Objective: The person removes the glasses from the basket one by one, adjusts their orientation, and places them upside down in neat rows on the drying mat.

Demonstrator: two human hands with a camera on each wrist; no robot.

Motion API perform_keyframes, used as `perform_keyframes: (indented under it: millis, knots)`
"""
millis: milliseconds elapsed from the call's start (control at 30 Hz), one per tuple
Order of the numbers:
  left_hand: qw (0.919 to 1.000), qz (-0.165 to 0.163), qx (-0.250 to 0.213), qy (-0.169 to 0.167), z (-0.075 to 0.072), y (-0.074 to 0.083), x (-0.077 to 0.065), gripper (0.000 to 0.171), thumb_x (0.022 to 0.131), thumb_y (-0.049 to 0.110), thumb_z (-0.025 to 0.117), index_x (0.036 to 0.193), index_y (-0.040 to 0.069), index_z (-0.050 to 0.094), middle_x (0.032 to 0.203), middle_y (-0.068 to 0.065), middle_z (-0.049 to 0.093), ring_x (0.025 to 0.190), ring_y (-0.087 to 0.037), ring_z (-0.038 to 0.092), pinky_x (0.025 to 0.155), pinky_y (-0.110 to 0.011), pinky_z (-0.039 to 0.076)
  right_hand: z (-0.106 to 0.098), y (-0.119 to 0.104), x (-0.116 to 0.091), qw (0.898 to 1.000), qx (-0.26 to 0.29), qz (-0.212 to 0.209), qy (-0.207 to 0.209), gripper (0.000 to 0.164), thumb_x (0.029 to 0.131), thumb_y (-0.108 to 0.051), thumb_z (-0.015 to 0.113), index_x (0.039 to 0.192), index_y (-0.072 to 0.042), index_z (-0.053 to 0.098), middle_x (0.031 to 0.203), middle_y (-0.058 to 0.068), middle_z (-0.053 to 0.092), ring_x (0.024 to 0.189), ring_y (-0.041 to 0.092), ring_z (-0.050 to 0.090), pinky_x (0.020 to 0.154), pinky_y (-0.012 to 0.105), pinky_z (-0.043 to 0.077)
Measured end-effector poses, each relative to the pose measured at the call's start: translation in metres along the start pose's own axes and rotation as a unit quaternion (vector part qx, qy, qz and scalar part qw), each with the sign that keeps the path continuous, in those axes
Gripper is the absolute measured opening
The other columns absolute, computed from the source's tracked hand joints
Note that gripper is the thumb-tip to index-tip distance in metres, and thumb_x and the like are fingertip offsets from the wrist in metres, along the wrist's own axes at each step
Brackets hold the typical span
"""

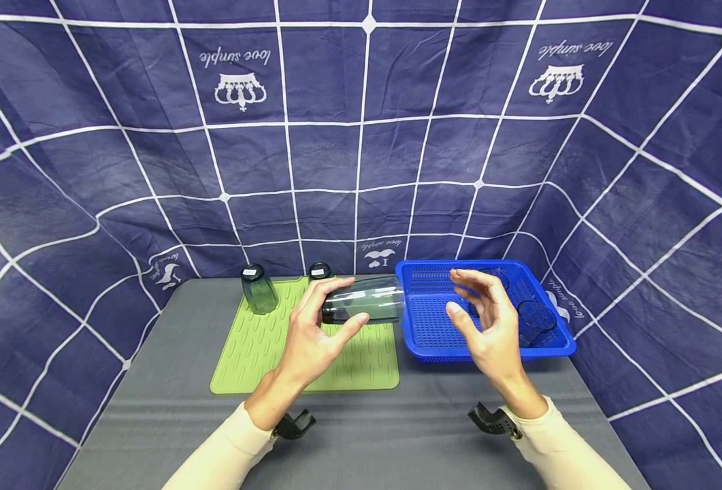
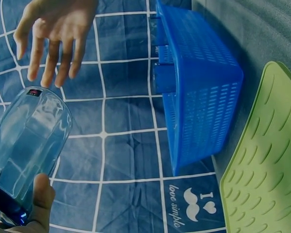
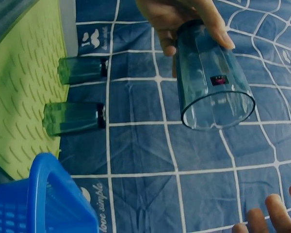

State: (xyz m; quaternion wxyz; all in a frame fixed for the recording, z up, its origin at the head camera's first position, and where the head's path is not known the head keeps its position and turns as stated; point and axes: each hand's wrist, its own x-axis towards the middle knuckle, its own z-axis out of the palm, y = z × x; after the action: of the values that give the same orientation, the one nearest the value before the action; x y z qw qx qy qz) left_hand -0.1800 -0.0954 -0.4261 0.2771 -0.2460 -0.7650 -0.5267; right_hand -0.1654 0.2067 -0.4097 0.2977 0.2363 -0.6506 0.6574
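My left hand [image 1: 316, 340] grips a tinted drinking glass [image 1: 369, 301] near its dark base and holds it sideways in the air, rim toward the right. In the right wrist view the open rim of this glass [image 3: 218, 109] faces the camera, with a small dark label on its side. My right hand [image 1: 489, 327] is apart from the glass, fingers loosely bent with nothing between them, above the blue basket [image 1: 424, 354]. Two similar glasses stand upside down at the back of the green mat: one at the left [image 1: 260, 292], the other [image 1: 320, 271] partly behind my left hand.
The ribbed green mat [image 1: 244, 367] lies on the grey table [image 1: 171, 381], left of the basket. Inside the basket, a glass [image 1: 535, 320] sits at the right, with another partly hidden behind my right hand. Blue checked cloth [image 1: 330, 156] hangs around the table.
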Motion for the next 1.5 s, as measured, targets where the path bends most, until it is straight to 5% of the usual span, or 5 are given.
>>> perform_keyframes:
  millis: [300, 533, 833, 1100, 1500]
  knots:
    - [1.0000, -0.002, 0.001, 0.008, 0.000, -0.004, 0.001, 0.063, 0.092, 0.019, 0.101, 0.149, 0.019, 0.076, 0.142, -0.005, 0.077, 0.118, -0.015, 0.069, 0.093, -0.016, 0.053, -0.011, 0.006, 0.002, 0.999, -0.038, -0.006, 0.007, 0.054, 0.092, 0.022, 0.074, 0.145, 0.019, 0.063, 0.143, 0.016, 0.075, 0.138, 0.018, 0.074, 0.121, 0.030, 0.058]
    - [0.9996, 0.004, 0.018, 0.022, -0.002, -0.006, 0.005, 0.063, 0.091, 0.020, 0.102, 0.148, 0.020, 0.076, 0.137, -0.005, 0.078, 0.101, -0.015, 0.061, 0.079, -0.019, 0.045, -0.020, 0.010, 0.007, 0.997, -0.069, -0.017, 0.005, 0.051, 0.094, 0.020, 0.075, 0.144, 0.017, 0.065, 0.143, 0.007, 0.076, 0.138, 0.018, 0.073, 0.122, 0.032, 0.056]
    - [0.9991, -0.009, 0.033, 0.026, -0.004, -0.016, 0.009, 0.064, 0.091, 0.021, 0.102, 0.149, 0.018, 0.075, 0.139, -0.007, 0.078, 0.128, -0.022, 0.073, 0.106, -0.019, 0.053, -0.032, 0.019, 0.008, 0.994, -0.112, -0.013, 0.001, 0.048, 0.095, 0.016, 0.077, 0.143, 0.012, 0.069, 0.141, 0.019, 0.076, 0.138, 0.016, 0.072, 0.124, 0.031, 0.055]
    - [0.9984, -0.013, 0.044, 0.034, -0.002, -0.024, 0.012, 0.063, 0.092, 0.021, 0.102, 0.149, 0.019, 0.075, 0.135, -0.008, 0.078, 0.112, -0.020, 0.071, 0.092, -0.019, 0.053, -0.036, 0.020, 0.011, 0.989, -0.144, -0.023, 0.000, 0.045, 0.095, 0.013, 0.079, 0.140, 0.009, 0.072, 0.139, 0.012, 0.077, 0.134, 0.013, 0.072, 0.123, 0.027, 0.054]
    - [0.9972, -0.035, 0.050, 0.043, -0.001, -0.031, 0.015, 0.072, 0.089, 0.022, 0.104, 0.151, 0.011, 0.070, 0.141, -0.011, 0.079, 0.135, -0.032, 0.075, 0.116, -0.018, 0.049, -0.046, 0.023, 0.015, 0.982, -0.190, -0.011, -0.004, 0.046, 0.095, 0.010, 0.083, 0.140, 0.006, 0.075, 0.138, 0.020, 0.075, 0.133, 0.006, 0.069, 0.121, 0.021, 0.053]
